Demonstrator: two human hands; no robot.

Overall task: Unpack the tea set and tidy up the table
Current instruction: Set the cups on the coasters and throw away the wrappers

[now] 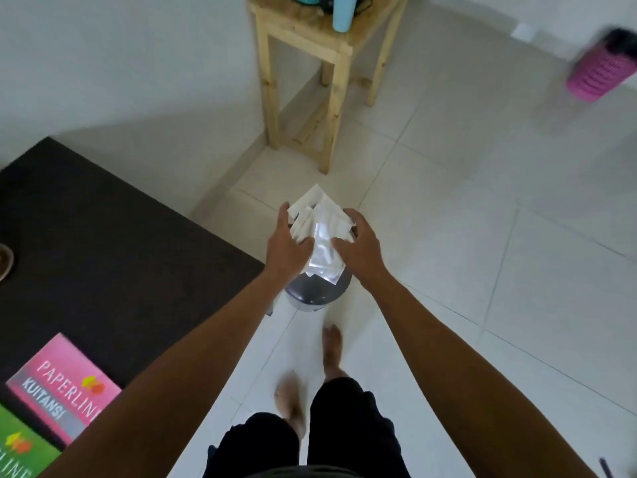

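The left hand [287, 244] and right hand [360, 246] together clutch a bundle of white wrappers [319, 229], one hand on each side. The grey bin [310, 293] sits directly beneath, so the drop looks straight down; its opening is hidden.

A crumpled bundle of white and clear plastic wrappers [320, 232] sits bunched at 12 o'clock from the person, directly above a round grey bin [310, 294] standing upright on the tiled floor, its top mostly hidden by the bundle.
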